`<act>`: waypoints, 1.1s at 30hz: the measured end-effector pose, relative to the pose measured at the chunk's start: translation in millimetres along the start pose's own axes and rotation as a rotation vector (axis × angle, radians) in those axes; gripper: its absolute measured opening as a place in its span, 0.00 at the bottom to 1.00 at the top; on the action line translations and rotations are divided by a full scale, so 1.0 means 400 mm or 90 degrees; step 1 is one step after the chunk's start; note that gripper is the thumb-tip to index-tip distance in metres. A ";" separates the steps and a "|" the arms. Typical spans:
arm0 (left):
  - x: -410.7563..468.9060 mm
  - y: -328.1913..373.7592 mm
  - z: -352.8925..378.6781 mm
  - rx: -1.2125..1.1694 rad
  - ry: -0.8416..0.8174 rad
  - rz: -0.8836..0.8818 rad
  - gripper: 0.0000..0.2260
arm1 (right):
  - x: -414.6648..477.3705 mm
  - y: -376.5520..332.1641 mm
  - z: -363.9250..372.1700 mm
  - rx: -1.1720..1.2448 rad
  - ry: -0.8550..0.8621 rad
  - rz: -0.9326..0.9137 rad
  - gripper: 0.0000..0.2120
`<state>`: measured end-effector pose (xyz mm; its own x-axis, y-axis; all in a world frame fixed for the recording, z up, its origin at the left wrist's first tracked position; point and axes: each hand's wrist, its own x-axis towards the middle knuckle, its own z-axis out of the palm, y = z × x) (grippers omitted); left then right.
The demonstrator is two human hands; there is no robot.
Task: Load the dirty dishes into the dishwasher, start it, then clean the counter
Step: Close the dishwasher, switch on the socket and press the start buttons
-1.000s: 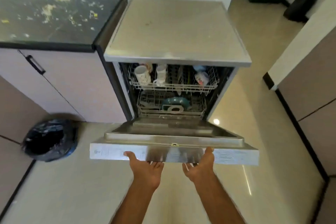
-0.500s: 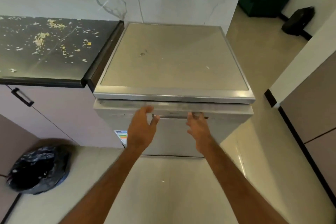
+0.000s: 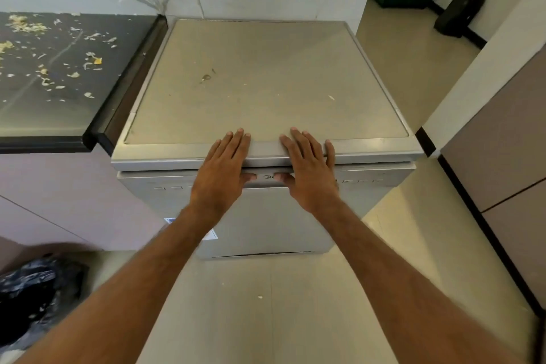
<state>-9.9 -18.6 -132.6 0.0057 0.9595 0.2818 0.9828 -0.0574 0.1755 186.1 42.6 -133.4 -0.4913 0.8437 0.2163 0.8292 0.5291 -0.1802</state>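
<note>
- The fingers [image 3: 236, 139] of the left hand [image 3: 223, 165] lie straight and flat on the front rim of the dishwasher [image 3: 266, 83]. The right hand [image 3: 308, 170] lies in the same manner beside it, and neither grips anything.
- Both thumbs [image 3: 250, 177] press on the top strip of the door [image 3: 266, 216], just under the rim.
- One second ago this door hung open, with the racks and the dishes showing. Now it stands closed against the body of the machine.
- I judge that the loading is finished and the next step is to start the machine. The small buttons [image 3: 362, 181] wait at three o'clock from the right hand, not yet touched.
- At ten o'clock from the hands the counter [image 3: 124, 74] is dirty with pale scraps [image 3: 88, 59], so the cleaning is not yet done.
- Counted: two hands, one dishwasher, one door, one counter. The scraps are too many to count.
- At seven o'clock, on the floor, sits one black bin bag [image 3: 32, 298].
</note>
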 end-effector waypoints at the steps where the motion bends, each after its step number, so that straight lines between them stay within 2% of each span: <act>1: -0.001 0.004 0.002 -0.004 0.009 -0.005 0.36 | -0.001 0.000 0.008 -0.006 0.012 0.000 0.37; 7: -0.007 0.012 0.019 -0.003 0.078 -0.027 0.33 | 0.005 0.000 0.046 -0.044 0.096 -0.008 0.36; 16: -0.007 0.009 0.013 0.013 0.091 -0.011 0.32 | 0.009 0.004 0.041 -0.065 0.097 -0.022 0.36; 26: -0.008 0.007 0.044 0.028 0.201 -0.020 0.29 | 0.029 0.009 0.079 -0.089 0.235 -0.023 0.33; 33: -0.005 0.007 0.047 0.022 0.178 -0.030 0.29 | 0.025 -0.001 0.072 -0.088 0.226 -0.016 0.31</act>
<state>-3.8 -15.3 -150.5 -0.0859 0.8476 0.5237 0.9866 -0.0010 0.1634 173.2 53.6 -158.7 -0.4097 0.7337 0.5420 0.8579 0.5119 -0.0444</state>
